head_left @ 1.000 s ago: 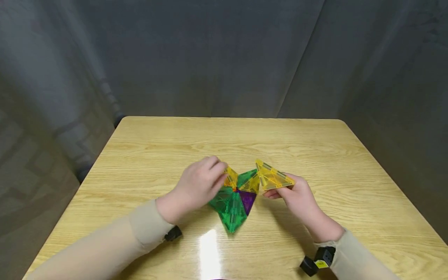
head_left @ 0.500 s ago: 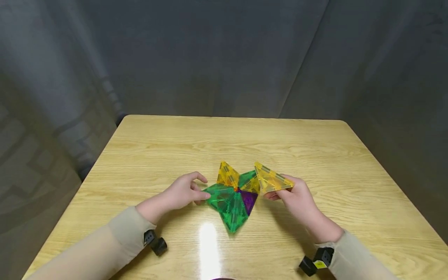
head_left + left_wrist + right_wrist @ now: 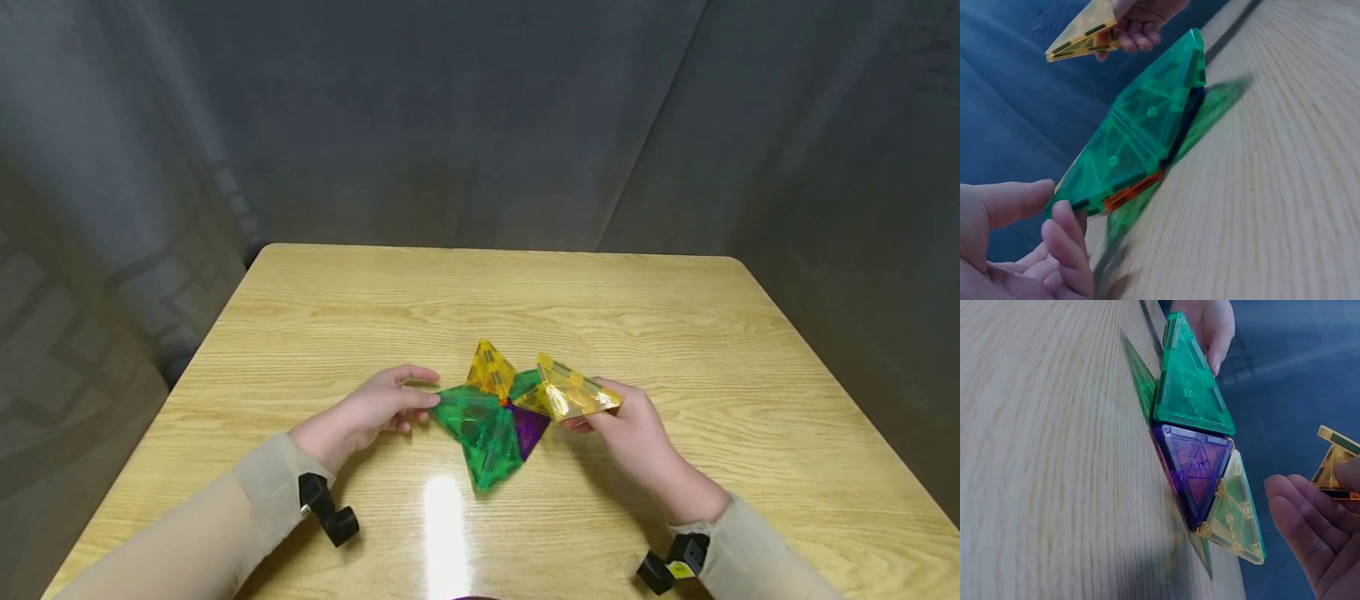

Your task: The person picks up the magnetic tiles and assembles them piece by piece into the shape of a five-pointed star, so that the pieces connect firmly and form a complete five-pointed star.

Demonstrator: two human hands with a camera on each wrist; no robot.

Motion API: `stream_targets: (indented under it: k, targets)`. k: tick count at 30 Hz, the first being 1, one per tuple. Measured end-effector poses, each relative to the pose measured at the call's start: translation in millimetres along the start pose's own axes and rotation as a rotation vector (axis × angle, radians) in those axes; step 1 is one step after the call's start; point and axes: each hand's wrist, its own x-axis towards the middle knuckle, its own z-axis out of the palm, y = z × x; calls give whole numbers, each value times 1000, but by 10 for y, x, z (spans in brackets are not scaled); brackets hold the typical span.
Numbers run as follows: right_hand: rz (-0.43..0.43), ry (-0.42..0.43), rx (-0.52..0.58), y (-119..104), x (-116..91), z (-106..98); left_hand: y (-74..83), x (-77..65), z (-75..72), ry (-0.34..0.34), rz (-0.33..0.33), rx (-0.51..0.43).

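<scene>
A star-like cluster of translucent magnetic tiles (image 3: 491,450) is at the middle of the table. Green triangles face left and front, a yellow triangle (image 3: 491,369) sticks up at the back, and a purple triangle (image 3: 528,432) is on the right. With thumb and fingers my left hand (image 3: 367,412) pinches the cluster's left green tip. In the left wrist view an orange tile (image 3: 1136,189) shows under the green ones. My right hand (image 3: 637,429) holds joined yellow triangular tiles (image 3: 576,392) tilted above the cluster's right side, overlapping it in the head view.
The wooden table (image 3: 337,300) has rounded far corners. Dark grey curtains (image 3: 465,125) hang behind it and at both sides. Each wrist carries a small black camera, the left one (image 3: 326,510) and the right one (image 3: 671,562) close to the tabletop.
My left hand has moved from the back yellow tile to the left green tip and now pinches it. The cluster has shifted slightly left and turned. The right hand's yellow tiles have moved slightly left.
</scene>
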Motion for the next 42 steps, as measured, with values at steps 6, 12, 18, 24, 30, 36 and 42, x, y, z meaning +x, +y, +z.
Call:
stream_targets:
  k: [6, 12, 18, 24, 30, 36, 42]
  targets:
    - [-7, -3, -22, -9, -8, 35, 41, 95, -65, 36, 4, -41]
    - [-9, -11, -42, -25, -17, 81, 98, 291, -140, 88, 30, -29]
    - [-14, -16, -62, -34, -18, 124, 163, 516, -190, 108, 59, 9]
    - [-23, -39, -57, -55, -7, 168, 223, 647, -183, 152, 79, 89]
    - [-24, -36, -81, -103, -9, 236, 337, 423, -52, 400, 317, 247]
    - [-183, 21, -241, -192, 5, 300, 475, -249, 450, 173, 525, 177]
    - [-378, 84, -473, -218, 48, 372, 346, -446, 768, -285, 210, -70]
